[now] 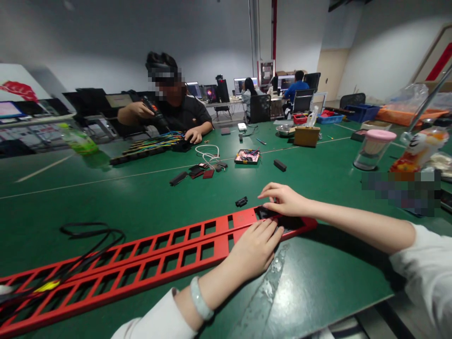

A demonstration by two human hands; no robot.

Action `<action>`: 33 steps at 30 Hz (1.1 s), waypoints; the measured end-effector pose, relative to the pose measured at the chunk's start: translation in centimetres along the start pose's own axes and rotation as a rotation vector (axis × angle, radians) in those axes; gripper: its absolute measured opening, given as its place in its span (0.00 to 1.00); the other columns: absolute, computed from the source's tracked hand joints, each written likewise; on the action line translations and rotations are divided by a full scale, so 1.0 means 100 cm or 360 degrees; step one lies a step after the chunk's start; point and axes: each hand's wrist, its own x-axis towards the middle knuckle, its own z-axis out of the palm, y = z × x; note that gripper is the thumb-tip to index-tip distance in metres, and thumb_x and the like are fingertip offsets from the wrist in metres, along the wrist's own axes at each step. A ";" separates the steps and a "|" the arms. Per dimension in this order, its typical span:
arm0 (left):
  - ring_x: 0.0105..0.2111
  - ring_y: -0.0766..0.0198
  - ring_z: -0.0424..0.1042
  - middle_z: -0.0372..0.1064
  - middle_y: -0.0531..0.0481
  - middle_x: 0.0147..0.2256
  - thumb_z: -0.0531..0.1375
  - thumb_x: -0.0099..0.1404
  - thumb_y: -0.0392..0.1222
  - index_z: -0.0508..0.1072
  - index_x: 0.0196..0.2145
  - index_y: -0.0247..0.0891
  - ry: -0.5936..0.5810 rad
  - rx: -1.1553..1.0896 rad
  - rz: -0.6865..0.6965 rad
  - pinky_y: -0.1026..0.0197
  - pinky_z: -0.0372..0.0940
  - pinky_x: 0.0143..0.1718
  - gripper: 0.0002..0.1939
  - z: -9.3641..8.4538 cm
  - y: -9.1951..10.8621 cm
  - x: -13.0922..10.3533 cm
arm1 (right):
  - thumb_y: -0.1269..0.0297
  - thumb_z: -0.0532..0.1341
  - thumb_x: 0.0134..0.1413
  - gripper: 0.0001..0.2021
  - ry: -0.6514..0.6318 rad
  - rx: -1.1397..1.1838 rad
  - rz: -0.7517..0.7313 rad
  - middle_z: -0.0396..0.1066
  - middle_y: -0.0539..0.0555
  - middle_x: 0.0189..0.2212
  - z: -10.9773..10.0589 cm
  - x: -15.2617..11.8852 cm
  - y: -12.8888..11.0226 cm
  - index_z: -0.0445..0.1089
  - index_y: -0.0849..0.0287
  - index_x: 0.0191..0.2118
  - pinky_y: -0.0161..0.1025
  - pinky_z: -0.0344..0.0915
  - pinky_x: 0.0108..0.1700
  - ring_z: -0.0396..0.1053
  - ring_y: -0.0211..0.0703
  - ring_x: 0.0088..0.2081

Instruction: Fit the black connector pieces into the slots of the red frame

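Observation:
A long red slotted frame (169, 267), made of two parallel rows of openings, lies slantwise across the green table. Its right end holds black parts (291, 223), partly hidden under my hands. My left hand (256, 247) rests on that end, fingers stretched out over the frame's near side. Just beyond it, my right hand (285, 198) is held with its fingers apart over the black inset, and its fingertips are at the frame's far edge. Whether they touch it is unclear. A small black clip-like piece (241, 202) sits beside the frame. Black cables (95, 256) cross the frame's left part.
Across the green table (148, 202), a person (176, 110) holds a power driver (155, 112) over a black strip with coloured wires (155, 143). Between us are a small tray (247, 157), a white cable and dark pieces. At right stand a pink-lidded jar (374, 149) and a figurine.

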 end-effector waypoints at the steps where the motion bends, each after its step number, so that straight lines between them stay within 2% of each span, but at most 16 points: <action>1: 0.55 0.53 0.54 0.56 0.38 0.54 0.51 0.59 0.38 0.56 0.55 0.32 -0.0004 0.0004 -0.0001 0.51 0.50 0.55 0.25 0.000 0.000 0.000 | 0.63 0.57 0.51 0.14 -0.0014 -0.0076 0.0007 0.65 0.56 0.40 0.007 0.013 -0.004 0.69 0.60 0.44 0.35 0.64 0.36 0.65 0.33 0.30; 4: 0.54 0.53 0.55 0.57 0.38 0.54 0.52 0.59 0.39 0.56 0.55 0.32 -0.0009 0.0019 0.0007 0.51 0.51 0.54 0.25 -0.001 0.002 -0.002 | 0.60 0.55 0.53 0.16 -0.0030 -0.0349 0.0151 0.65 0.57 0.39 0.032 0.048 -0.011 0.68 0.59 0.46 0.37 0.62 0.41 0.67 0.40 0.37; 6: 0.54 0.54 0.55 0.57 0.38 0.53 0.52 0.60 0.40 0.56 0.54 0.32 -0.0010 0.0031 0.0009 0.52 0.52 0.54 0.25 -0.002 0.003 -0.003 | 0.54 0.56 0.51 0.20 -0.0123 -0.0539 0.0286 0.64 0.59 0.41 0.049 0.065 -0.014 0.66 0.56 0.48 0.40 0.63 0.39 0.68 0.44 0.37; 9: 0.54 0.54 0.55 0.56 0.38 0.53 0.51 0.60 0.41 0.57 0.54 0.32 -0.0016 0.0050 0.0004 0.53 0.51 0.54 0.24 -0.002 0.004 -0.004 | 0.47 0.58 0.45 0.23 -0.0327 -0.0717 0.0435 0.64 0.61 0.42 0.069 0.081 -0.013 0.68 0.54 0.46 0.42 0.64 0.35 0.69 0.49 0.34; 13: 0.54 0.54 0.55 0.56 0.38 0.54 0.51 0.61 0.41 0.56 0.55 0.32 -0.0021 0.0065 0.0009 0.52 0.50 0.54 0.25 -0.002 0.005 -0.004 | 0.51 0.58 0.47 0.19 -0.0337 -0.0712 0.0406 0.67 0.61 0.38 0.080 0.088 -0.009 0.71 0.58 0.41 0.40 0.64 0.35 0.69 0.47 0.33; 16: 0.54 0.54 0.55 0.55 0.38 0.54 0.51 0.61 0.41 0.55 0.55 0.32 -0.0020 0.0058 0.0007 0.52 0.50 0.54 0.25 -0.003 0.006 -0.004 | 0.58 0.56 0.51 0.13 -0.0255 -0.0598 0.0254 0.68 0.60 0.32 0.073 0.084 -0.010 0.72 0.62 0.35 0.38 0.63 0.37 0.68 0.43 0.33; 20: 0.55 0.55 0.54 0.56 0.38 0.54 0.51 0.61 0.41 0.55 0.55 0.33 -0.0007 0.0038 -0.0012 0.53 0.50 0.54 0.24 -0.004 0.006 -0.004 | 0.63 0.58 0.49 0.10 0.0028 -0.0252 0.0056 0.67 0.57 0.33 0.043 0.062 -0.009 0.72 0.62 0.33 0.35 0.62 0.40 0.65 0.39 0.36; 23: 0.55 0.55 0.54 0.57 0.38 0.53 0.51 0.61 0.41 0.56 0.55 0.33 0.0002 0.0023 -0.0003 0.52 0.50 0.54 0.24 -0.003 0.004 -0.004 | 0.65 0.61 0.45 0.07 0.0158 0.0058 0.0120 0.67 0.55 0.34 0.014 0.031 -0.001 0.72 0.61 0.32 0.37 0.63 0.40 0.66 0.37 0.34; 26: 0.55 0.54 0.54 0.56 0.38 0.54 0.51 0.61 0.41 0.56 0.54 0.32 0.0005 0.0013 -0.0001 0.52 0.50 0.55 0.24 -0.001 0.003 -0.004 | 0.63 0.61 0.44 0.08 0.0153 0.0451 0.0240 0.64 0.56 0.39 -0.010 -0.010 0.012 0.71 0.60 0.32 0.39 0.65 0.43 0.66 0.40 0.40; 29: 0.55 0.54 0.54 0.56 0.38 0.54 0.51 0.61 0.41 0.57 0.54 0.32 0.0013 0.0007 -0.0018 0.52 0.50 0.55 0.23 0.000 0.003 -0.004 | 0.60 0.62 0.44 0.10 0.0165 0.0632 0.0330 0.64 0.56 0.42 -0.022 -0.051 0.025 0.70 0.59 0.34 0.43 0.63 0.47 0.64 0.43 0.46; 33: 0.55 0.53 0.54 0.56 0.38 0.54 0.52 0.60 0.39 0.57 0.54 0.32 0.0009 -0.0012 -0.0017 0.51 0.51 0.54 0.24 0.000 0.001 -0.001 | 0.59 0.61 0.47 0.12 0.0175 0.0825 0.0406 0.66 0.58 0.41 -0.023 -0.083 0.035 0.69 0.60 0.37 0.45 0.63 0.47 0.66 0.44 0.44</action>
